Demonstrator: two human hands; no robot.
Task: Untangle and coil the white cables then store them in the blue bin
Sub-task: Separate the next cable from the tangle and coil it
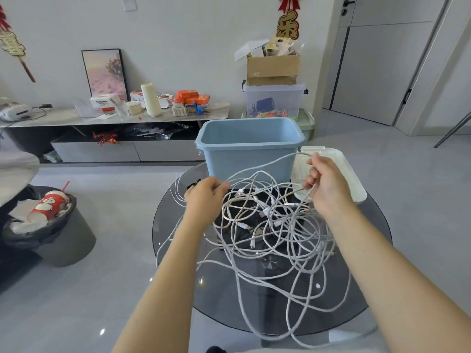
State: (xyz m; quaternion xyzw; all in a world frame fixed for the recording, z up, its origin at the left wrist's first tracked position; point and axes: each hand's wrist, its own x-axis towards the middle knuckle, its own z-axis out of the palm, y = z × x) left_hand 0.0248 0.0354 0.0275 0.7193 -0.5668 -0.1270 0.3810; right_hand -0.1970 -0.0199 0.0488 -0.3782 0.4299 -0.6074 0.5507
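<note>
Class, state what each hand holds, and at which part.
Both hold white cables: left hand grips strands at the tangle's left edge; right hand pinches a raised loop at its right.

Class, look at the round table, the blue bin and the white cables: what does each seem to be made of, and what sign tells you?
Round table: dark tinted glass, glossy; the floor shows through and lamps glint on it.
Blue bin: likely moulded plastic, matte, with a rolled rim.
White cables: flexible cords, seemingly with braided fabric sheaths, since the surface looks faintly textured; plugs look like hard white plastic.

A round dark glass table [356, 289] carries tangled white cables [267, 225], a blue bin [249, 151] and a white lid [331, 171].
</note>
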